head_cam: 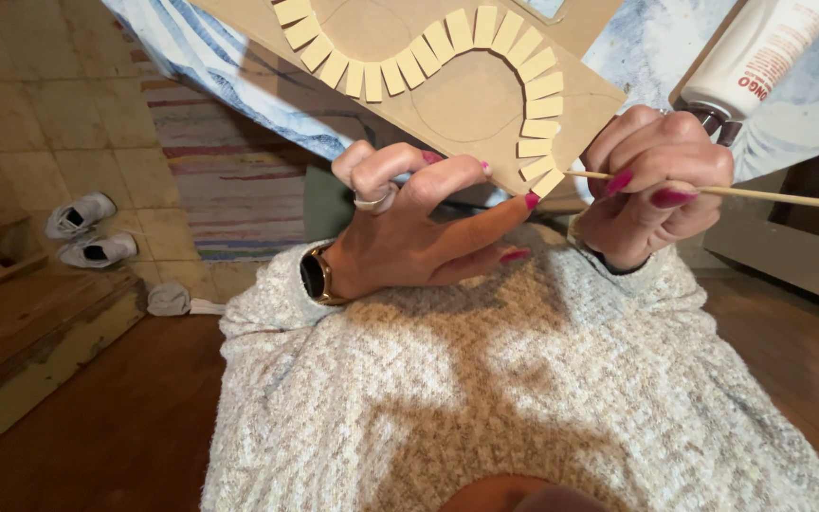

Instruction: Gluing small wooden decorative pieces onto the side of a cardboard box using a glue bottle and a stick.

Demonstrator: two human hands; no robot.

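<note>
A brown cardboard sheet [466, 100] lies tilted on a table edge, with a curved row of pale yellow paper tabs [533, 81] stuck along a drawn wavy line. My left hand [419, 223] grips the sheet's near edge, its index finger pointing at the last tab [548, 180]. A thin wooden skewer [760, 194] is pinched in my right hand [651, 180], and its tip touches that last tab. A white glue tube [760, 47] with a dark nozzle rests just behind my right hand.
A blue-and-white patterned cloth [210, 57] covers the table. A striped rug [220, 171] lies on the tiled floor at left, with a pair of white shoes [87, 232] and a crumpled white sock [171, 300]. A worn wooden step [30, 351] is at lower left.
</note>
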